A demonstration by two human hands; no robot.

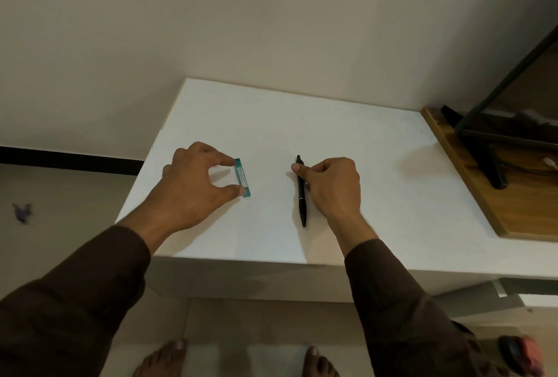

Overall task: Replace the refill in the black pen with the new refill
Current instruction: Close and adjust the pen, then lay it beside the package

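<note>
On the white worktop (347,141), the left hand (193,183) is pinching a teal-edged clear packet (243,177), probably the refill's; the right hand (330,185) is curling its fingers (302,169) round the slim black pen (301,195).

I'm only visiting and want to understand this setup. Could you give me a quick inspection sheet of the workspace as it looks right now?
Surface: white table, lit and flat.
Job's things: black pen lying on the table; teal refill packet to its left.
Clutter: nothing seen on the white top.
Hands: left hand pinches the packet between thumb and fingers; right hand curls round the pen's upper part.
Cables: white cable on the wooden board at right.
Surroundings: black stand on that board; beige wall; bare feet on the floor.
</note>
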